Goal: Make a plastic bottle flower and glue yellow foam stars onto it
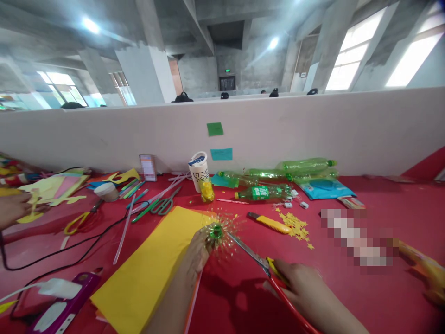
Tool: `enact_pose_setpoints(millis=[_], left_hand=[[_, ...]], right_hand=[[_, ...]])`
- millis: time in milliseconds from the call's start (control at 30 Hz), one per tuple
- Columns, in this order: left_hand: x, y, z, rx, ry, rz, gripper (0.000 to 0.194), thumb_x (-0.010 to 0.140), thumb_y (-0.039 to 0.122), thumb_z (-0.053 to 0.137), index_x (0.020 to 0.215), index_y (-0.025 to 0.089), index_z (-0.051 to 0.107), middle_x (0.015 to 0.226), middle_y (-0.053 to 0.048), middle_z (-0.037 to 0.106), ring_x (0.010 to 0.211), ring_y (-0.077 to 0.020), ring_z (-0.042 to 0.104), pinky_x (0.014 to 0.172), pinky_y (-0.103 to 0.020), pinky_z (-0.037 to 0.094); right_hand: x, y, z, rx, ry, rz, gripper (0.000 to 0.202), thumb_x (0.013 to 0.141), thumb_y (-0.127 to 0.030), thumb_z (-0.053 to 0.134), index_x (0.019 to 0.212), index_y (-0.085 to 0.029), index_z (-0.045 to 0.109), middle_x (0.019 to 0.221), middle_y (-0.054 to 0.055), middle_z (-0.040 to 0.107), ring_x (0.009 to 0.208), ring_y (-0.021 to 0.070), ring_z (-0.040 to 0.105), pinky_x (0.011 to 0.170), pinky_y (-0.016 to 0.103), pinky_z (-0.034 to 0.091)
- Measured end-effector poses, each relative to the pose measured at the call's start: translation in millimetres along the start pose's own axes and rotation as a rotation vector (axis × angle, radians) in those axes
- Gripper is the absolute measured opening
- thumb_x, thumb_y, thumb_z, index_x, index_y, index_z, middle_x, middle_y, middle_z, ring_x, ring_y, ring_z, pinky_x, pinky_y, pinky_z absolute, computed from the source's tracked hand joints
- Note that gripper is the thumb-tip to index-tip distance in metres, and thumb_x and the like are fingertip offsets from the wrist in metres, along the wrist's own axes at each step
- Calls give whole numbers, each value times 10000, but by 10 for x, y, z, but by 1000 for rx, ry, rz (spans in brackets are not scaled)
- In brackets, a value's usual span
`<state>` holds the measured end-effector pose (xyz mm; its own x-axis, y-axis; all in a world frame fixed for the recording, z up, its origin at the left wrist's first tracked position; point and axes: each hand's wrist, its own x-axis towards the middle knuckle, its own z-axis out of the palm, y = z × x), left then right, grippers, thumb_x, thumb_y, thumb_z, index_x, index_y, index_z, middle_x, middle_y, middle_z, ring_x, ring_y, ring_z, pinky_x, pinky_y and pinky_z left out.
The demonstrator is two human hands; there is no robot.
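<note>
My left hand [197,250] is closed around a green plastic bottle top [216,231], its cut strips fanned out like a flower. In my right hand [301,280] is a pair of scissors [248,248] with red and yellow handles. The blades point up and left, their tip close to the outer strips on the right side; whether they touch I cannot tell. Beneath my left forearm lies a stack of yellow paper [156,260]. A yellow utility knife [271,222] and a pile of small yellow stars [295,226] rest just beyond the scissors.
Several green bottles [266,191] lie near the white partition [139,132]. A white cup [199,170], green scissors [166,204], straws and pens stand or lie at back left. A purple power strip [69,301] with black cable is at front left. Another person's hand [14,208] shows far left.
</note>
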<state>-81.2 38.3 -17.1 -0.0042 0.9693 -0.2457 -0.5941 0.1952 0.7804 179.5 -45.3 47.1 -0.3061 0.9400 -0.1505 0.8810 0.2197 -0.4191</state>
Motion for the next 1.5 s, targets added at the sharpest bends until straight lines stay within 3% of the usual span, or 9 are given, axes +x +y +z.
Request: enact_pose_setpoints(millis=[267, 567, 700, 867, 1000, 1167, 1333, 1500], left_hand=[[-52, 30, 115, -19, 52, 22, 250, 548, 257, 793, 758, 159, 698, 769, -26, 740, 673, -161, 673, 639, -235, 521], [-70, 63, 188, 8, 54, 12, 235, 537, 246, 788, 731, 147, 699, 715, -42, 721, 607, -150, 643, 597, -233, 510], [-57, 53, 176, 19, 72, 4, 222, 551, 241, 782, 728, 136, 700, 694, -43, 714, 584, -143, 633, 583, -232, 498], [-29, 20, 122, 9, 77, 22, 201, 580, 237, 768, 746, 144, 702, 768, -54, 725, 683, -161, 659, 692, -255, 510], [-23, -1, 80, 3, 50, 34, 210, 591, 250, 770, 755, 134, 704, 728, -62, 715, 678, -176, 656, 661, -258, 503], [-83, 44, 71, -26, 31, 57, 250, 566, 217, 778, 800, 161, 710, 814, -56, 726, 734, -189, 658, 679, -262, 504], [-100, 96, 115, -39, 40, 35, 239, 632, 228, 738, 855, 148, 712, 846, -68, 730, 780, -183, 667, 697, -248, 517], [-14, 18, 74, -48, 82, 49, 282, 626, 236, 754, 891, 154, 697, 835, -53, 733, 751, -168, 675, 701, -239, 523]], right_hand=[[5, 8, 10, 6, -14, 7, 394, 870, -569, 401, 683, -223, 378, 610, -2, 557, 489, 126, 338, 475, 251, 165], [9, -29, -17, 4, -7, 18, 380, 869, -552, 415, 676, -226, 385, 599, 1, 567, 478, 132, 382, 466, 255, 162], [17, -28, -17, -6, -16, 13, 374, 875, -544, 410, 680, -224, 405, 621, 21, 598, 485, 141, 422, 468, 258, 163], [23, -28, 12, 4, -20, -2, 362, 877, -534, 412, 691, -223, 421, 625, 35, 613, 492, 153, 462, 473, 260, 174], [26, 4, 58, 58, -6, -1, 347, 882, -520, 408, 703, -224, 426, 637, 35, 616, 509, 156, 488, 482, 251, 208], [21, 17, 34, 82, 56, 40, 332, 854, -516, 456, 698, -231, 389, 604, 3, 575, 511, 151, 469, 486, 238, 219], [-6, -40, 16, 89, 57, 27, 288, 838, -498, 494, 747, -232, 431, 638, 1, 601, 518, 152, 478, 483, 232, 213], [6, -71, 48, 96, 34, 27, 329, 866, -509, 447, 700, -227, 411, 605, 1, 587, 486, 138, 434, 471, 240, 200]])
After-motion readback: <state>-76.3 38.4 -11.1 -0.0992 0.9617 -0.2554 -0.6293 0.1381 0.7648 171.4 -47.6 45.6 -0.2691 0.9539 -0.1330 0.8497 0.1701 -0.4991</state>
